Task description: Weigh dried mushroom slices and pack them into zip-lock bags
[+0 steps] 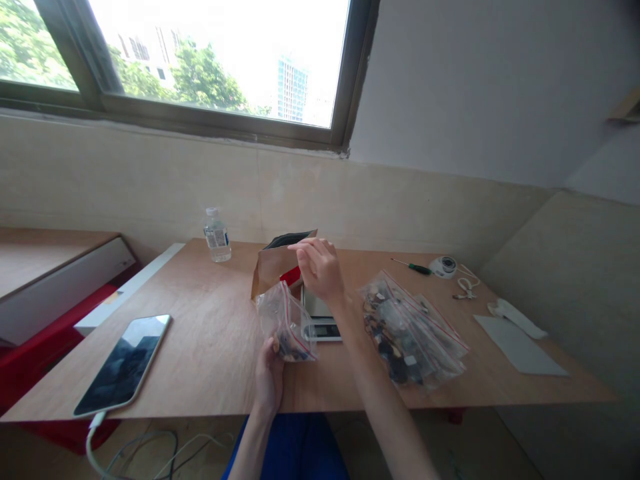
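Note:
My left hand [269, 379] grips the lower edge of a clear zip bag [295, 320] with a red seal line; small dark and brown pieces lie at its bottom. My right hand [321, 270] is raised above a flat digital scale [307, 331], its fingers stretched to the left and apart from the zip bag; I see nothing held in it. Behind the zip bag stands an open brown paper bag [264, 273] with a dark inside, and something red [290, 276] shows at its front. The right forearm hides part of the scale.
To the right lies a pile of zip bags [410, 333] with small parts. Farther right are a screwdriver [419, 269], a white dome camera [444, 267] and a white sheet [520, 343]. A water bottle [217, 237] and a plugged-in tablet [124, 363] are on the left.

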Demonstrator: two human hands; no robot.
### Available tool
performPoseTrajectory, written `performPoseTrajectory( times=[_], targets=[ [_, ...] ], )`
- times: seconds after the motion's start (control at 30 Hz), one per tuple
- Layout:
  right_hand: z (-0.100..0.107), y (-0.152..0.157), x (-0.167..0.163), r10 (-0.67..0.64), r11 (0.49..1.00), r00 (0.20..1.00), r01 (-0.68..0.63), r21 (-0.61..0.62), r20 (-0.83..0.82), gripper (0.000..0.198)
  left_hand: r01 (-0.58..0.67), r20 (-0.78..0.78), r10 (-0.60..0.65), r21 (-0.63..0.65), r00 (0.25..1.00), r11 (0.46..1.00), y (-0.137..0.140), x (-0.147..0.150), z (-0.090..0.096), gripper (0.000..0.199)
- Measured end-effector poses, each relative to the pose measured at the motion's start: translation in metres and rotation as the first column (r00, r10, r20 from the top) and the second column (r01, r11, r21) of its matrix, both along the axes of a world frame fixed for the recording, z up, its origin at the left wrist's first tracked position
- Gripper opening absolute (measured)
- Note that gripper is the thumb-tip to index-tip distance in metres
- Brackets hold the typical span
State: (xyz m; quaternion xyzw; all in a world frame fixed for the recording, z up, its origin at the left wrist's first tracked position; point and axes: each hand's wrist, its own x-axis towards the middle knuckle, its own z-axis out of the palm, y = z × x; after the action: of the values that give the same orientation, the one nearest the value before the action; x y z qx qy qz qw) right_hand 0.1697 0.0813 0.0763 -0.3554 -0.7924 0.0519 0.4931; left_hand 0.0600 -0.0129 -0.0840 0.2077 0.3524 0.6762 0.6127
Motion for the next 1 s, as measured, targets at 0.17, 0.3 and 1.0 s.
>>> performPoseTrajectory(
  times=[0.17, 0.3, 1.0],
  targets=[
    [0.000, -0.027, 0.008, 0.214, 0.832, 0.930, -0.335, -0.442, -0.300, 0.026, 0.068, 0.036, -0.070, 0.058, 0.997, 0.996, -0.004, -0.006, 0.003, 0.045],
    [-0.015, -0.041, 0.018, 0.280, 0.654, 0.931, -0.362, -0.664, -0.232, 0.012, 0.087, -0.018, -0.085, 0.122, 0.996, 0.989, -0.005, -0.009, 0.011, 0.048],
    [-0.043, -0.033, 0.020, 0.450, 0.577, 0.891, -0.240, -0.781, 0.058, 0.032, -0.114, -0.336, 0.157, 0.144, 0.928, 0.983, -0.002, -0.010, 0.014, 0.043]
  ],
)
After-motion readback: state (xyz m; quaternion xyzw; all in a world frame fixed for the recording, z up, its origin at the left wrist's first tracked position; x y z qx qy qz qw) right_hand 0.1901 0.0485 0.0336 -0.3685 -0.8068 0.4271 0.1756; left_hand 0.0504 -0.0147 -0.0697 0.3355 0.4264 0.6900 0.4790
